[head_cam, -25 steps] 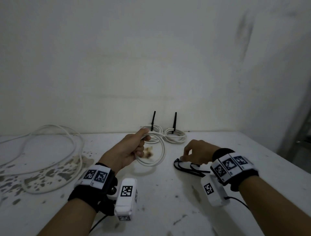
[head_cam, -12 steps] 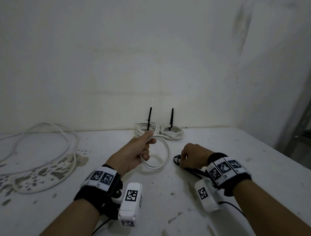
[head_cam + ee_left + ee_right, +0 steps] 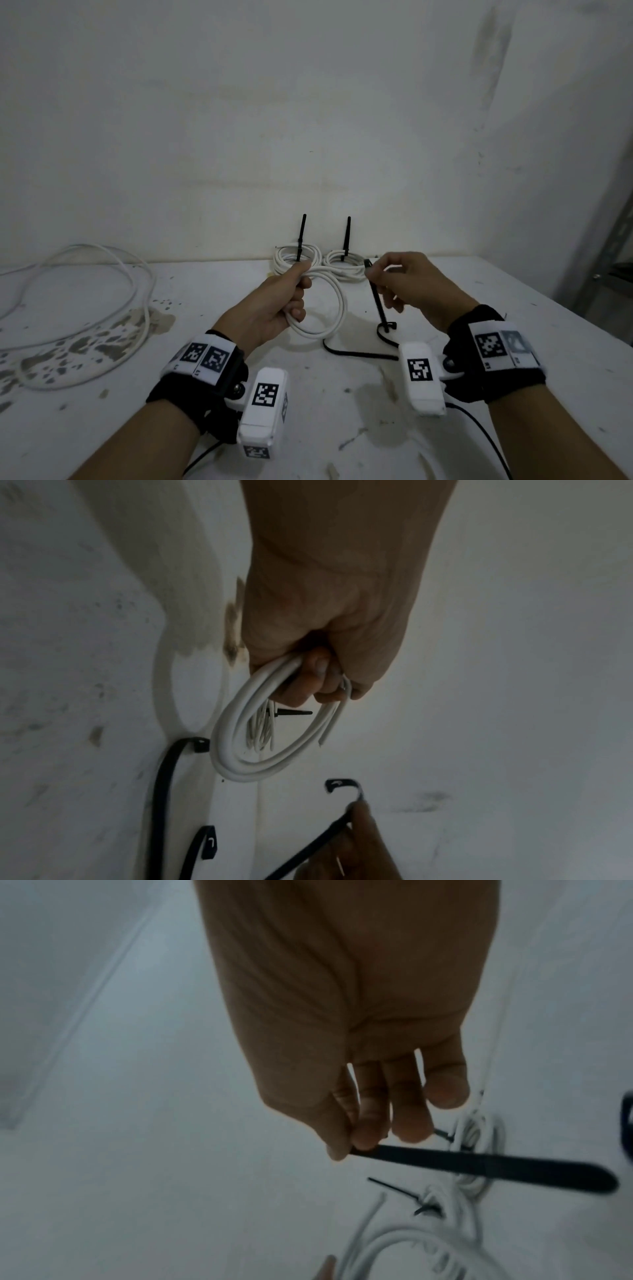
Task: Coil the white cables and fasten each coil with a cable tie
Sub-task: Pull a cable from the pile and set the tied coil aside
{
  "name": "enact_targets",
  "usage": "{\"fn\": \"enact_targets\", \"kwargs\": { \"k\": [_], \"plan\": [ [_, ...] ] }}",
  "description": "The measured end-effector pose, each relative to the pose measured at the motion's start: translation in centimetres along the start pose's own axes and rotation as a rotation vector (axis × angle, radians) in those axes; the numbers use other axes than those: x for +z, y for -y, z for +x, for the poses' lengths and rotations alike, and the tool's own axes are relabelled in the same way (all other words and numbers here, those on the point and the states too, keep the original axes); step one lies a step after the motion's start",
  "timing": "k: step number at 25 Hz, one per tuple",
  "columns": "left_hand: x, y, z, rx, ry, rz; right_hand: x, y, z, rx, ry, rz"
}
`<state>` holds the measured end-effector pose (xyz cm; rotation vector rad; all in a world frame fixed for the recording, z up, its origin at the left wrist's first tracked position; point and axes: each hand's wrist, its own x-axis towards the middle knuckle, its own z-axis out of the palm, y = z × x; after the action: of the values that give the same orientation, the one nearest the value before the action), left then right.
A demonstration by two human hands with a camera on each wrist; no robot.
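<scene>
Nearest on the bench (image 3: 342,428) lie spare ties (image 3: 356,353), black strips curving across the white top between the two wrists. Just beyond them the left hand (image 3: 270,308) is closed in a fist around a coil (image 3: 329,308) of white cable, fingers and thumb wrapped over the gathered turns at its top; the loop hangs below the fist with its lower edge close to the bench, though whether it touches I cannot tell. In the left wrist view a cut end of the cable sticks out near the right side of the loop. Beside it, the right hand (image 3: 407,284) pinches a black tie (image 3: 376,298) between thumb and fingertips near its upper end, the other fingers loosely bent; the strip hangs down toward the spare ties. Farther back, against the wall (image 3: 308,102), two tied coils (image 3: 298,262) lie side by side, each with a black tie tail standing upright. Off to the far left a loose cable (image 3: 102,301) sprawls in wide loops over a stained patch of bench.
</scene>
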<state>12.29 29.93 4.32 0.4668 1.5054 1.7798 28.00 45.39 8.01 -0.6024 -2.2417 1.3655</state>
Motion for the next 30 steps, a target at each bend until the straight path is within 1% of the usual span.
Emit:
{"fn": "enact_targets", "kwargs": {
  "k": [2, 4, 7, 9, 12, 14, 16, 19, 23, 25, 27, 30],
  "plan": [
    [-0.1, -0.2, 0.0, -0.002, -0.001, -0.013, 0.9, 1.3, -0.5, -0.062, 0.045, 0.175],
    [-0.3, -0.4, -0.1, -0.008, -0.004, 0.001, 1.9, 2.4, -0.6, -0.096, 0.088, 0.208],
    [-0.6, -0.8, -0.5, -0.005, -0.012, 0.061, 3.3, 3.4, -0.2, -0.173, 0.116, 0.137],
    [-0.9, -1.3, -0.6, 0.006, -0.018, 0.086, 4.0, 3.5, 0.2, -0.295, 0.094, 0.032],
    [-1.5, -2.1, -1.1, 0.023, -0.014, 0.078, 5.1, 3.2, 1.3, -0.507, 0.061, -0.191],
    [-2.1, -2.5, -1.3, 0.04, -0.004, 0.061, 6.2, 2.8, 2.0, -0.587, 0.075, -0.19],
    [-2.8, -2.6, -1.2, 0.053, -0.005, 0.025, 7.4, 2.6, 2.5, -0.618, 0.042, -0.135],
    [-3.8, -2.7, -0.7, 0.056, -0.028, -0.038, 8.8, 2.5, 3.3, -0.648, -0.032, -0.155],
    [-4.4, -2.9, -1.0, 0.047, 0.006, -0.007, 9.7, 2.4, 3.9, -0.697, -0.055, -0.24],
    [-4.3, -3.0, -1.1, 0.054, 0.003, 0.006, 9.9, 2.5, 3.7, -0.722, -0.064, -0.259],
    [-4.1, -3.0, -1.0, 0.071, -0.033, -0.054, 10.1, 2.6, 3.4, -0.735, -0.084, -0.3],
    [-3.9, -3.1, -0.6, 0.107, -0.113, -0.126, 10.2, 2.6, 3.3, -0.7, -0.071, -0.385]
  ]
}}
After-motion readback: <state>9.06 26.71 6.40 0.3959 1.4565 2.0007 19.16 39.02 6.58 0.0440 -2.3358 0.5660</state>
